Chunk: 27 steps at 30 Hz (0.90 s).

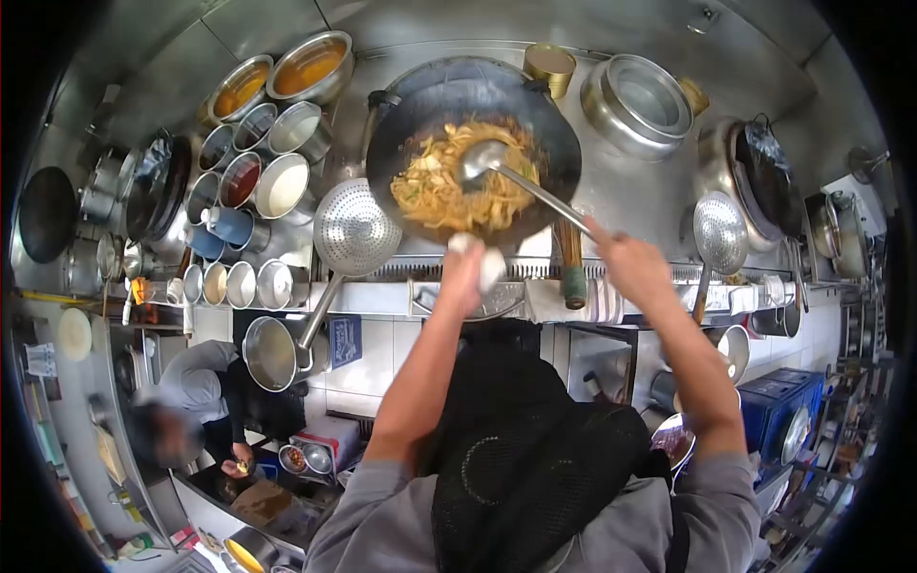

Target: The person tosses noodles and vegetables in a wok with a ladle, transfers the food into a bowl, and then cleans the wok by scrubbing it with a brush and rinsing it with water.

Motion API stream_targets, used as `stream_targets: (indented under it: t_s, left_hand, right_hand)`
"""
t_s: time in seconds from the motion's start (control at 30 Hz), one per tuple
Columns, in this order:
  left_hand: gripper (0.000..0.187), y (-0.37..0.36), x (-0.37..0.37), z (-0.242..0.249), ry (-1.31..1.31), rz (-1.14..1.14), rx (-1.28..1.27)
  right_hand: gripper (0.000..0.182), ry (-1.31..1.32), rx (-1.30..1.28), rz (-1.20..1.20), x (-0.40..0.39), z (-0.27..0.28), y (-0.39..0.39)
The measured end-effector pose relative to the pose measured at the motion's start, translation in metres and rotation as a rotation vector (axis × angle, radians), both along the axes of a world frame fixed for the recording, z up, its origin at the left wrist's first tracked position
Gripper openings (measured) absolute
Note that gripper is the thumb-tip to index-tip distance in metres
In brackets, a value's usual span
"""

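A black wok [430, 95] rests on the steel range, holding a brown stir-fry [430, 177] that looks like noodles mixed with pale slices. My right hand [630, 267] is closed round the long handle of a metal ladle [521, 180], whose bowl lies in the food. At the wok's near rim, my left hand [465, 269] is closed on a white cloth [492, 269]. Whether a wok handle lies under that cloth is hidden. Slight blur covers the left hand and the cloth. Between my hands lies a bundled bamboo brush [571, 272].
Left of the wok are a perforated strainer [357, 227], several seasoning pots [284, 185] and two bowls of orange liquid [310, 65]. A steel pot [640, 105] and another strainer [720, 232] stand to the right. A co-worker [196, 382] bends over a counter at lower left.
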<state>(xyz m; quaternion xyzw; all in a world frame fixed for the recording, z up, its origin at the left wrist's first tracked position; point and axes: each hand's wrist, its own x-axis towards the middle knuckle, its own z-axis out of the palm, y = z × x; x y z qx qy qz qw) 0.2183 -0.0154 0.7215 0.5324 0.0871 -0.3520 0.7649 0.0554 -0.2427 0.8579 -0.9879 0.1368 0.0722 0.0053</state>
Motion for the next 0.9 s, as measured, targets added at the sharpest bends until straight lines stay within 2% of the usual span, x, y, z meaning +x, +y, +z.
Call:
stream_targets:
  t_s: [0.03, 0.1, 0.17, 0.23, 0.3, 0.37, 0.4, 0.43, 0.5, 0.53, 0.63, 0.67, 0.7, 0.77, 0.83, 0.9]
  left_hand:
    - [0.015, -0.012, 0.017, -0.006, -0.027, 0.004, -0.006]
    - [0.018, 0.003, 0.008, -0.02, -0.017, 0.006, -0.09]
    - [0.022, 0.029, -0.033, 0.01, -0.041, 0.012, 0.024]
    - [0.014, 0.026, -0.05, 0.026, -0.15, 0.045, -0.008]
    - [0.019, 0.019, -0.029, 0.022, -0.048, 0.029, 0.019]
    - [0.018, 0.01, -0.004, 0.023, -0.039, 0.007, -0.006]
    - [0.02, 0.005, 0.009, -0.013, -0.024, -0.045, -0.022]
    - [0.021, -0.003, 0.008, -0.009, -0.055, -0.013, -0.008]
    - [0.021, -0.005, -0.004, -0.001, -0.045, 0.067, -0.064]
    - [0.021, -0.002, -0.006, -0.001, -0.051, 0.043, -0.079]
    - [0.024, 0.004, -0.006, -0.03, -0.019, -0.007, 0.013]
    - [0.024, 0.012, -0.018, -0.001, -0.005, 0.049, -0.099]
    - [0.023, 0.016, -0.023, 0.029, 0.0, 0.057, -0.056]
    - [0.019, 0.022, -0.024, 0.061, 0.011, 0.033, 0.002]
    - [0.018, 0.013, -0.006, 0.059, 0.065, 0.0, -0.029]
    - [0.019, -0.004, 0.011, 0.052, 0.052, -0.024, -0.065]
  right_hand:
    - [0.056, 0.001, 0.004, -0.001, 0.001, -0.005, 0.011]
    - [0.058, 0.035, 0.093, -0.031, 0.01, -0.004, 0.021]
    - [0.054, 0.055, 0.138, -0.045, -0.015, 0.014, 0.006]
    - [0.05, 0.007, 0.201, -0.123, -0.026, 0.02, -0.003]
    - [0.048, -0.101, 0.215, -0.097, -0.024, 0.012, 0.004]
    - [0.05, -0.259, 0.363, -0.078, -0.024, -0.016, 0.009]
    - [0.048, -0.378, 0.424, -0.062, -0.022, -0.028, 0.014]
    - [0.048, -0.37, 0.431, -0.06, -0.03, -0.028, 0.021]
    - [0.046, -0.322, 0.607, -0.074, -0.03, -0.017, 0.017]
    - [0.046, -0.319, 0.602, -0.076, -0.03, -0.004, 0.013]
    - [0.047, -0.056, 0.728, -0.124, -0.037, 0.052, 0.018]
    - [0.047, -0.048, 0.738, -0.081, -0.049, 0.064, 0.007]
    - [0.047, 0.027, 0.78, -0.04, -0.056, 0.09, -0.002]
    - [0.047, 0.255, 0.906, -0.127, -0.066, 0.122, -0.017]
    - [0.046, 0.292, 0.714, -0.046, -0.042, 0.131, -0.01]
    - [0.046, 0.14, 0.525, 0.013, -0.017, 0.085, -0.006]
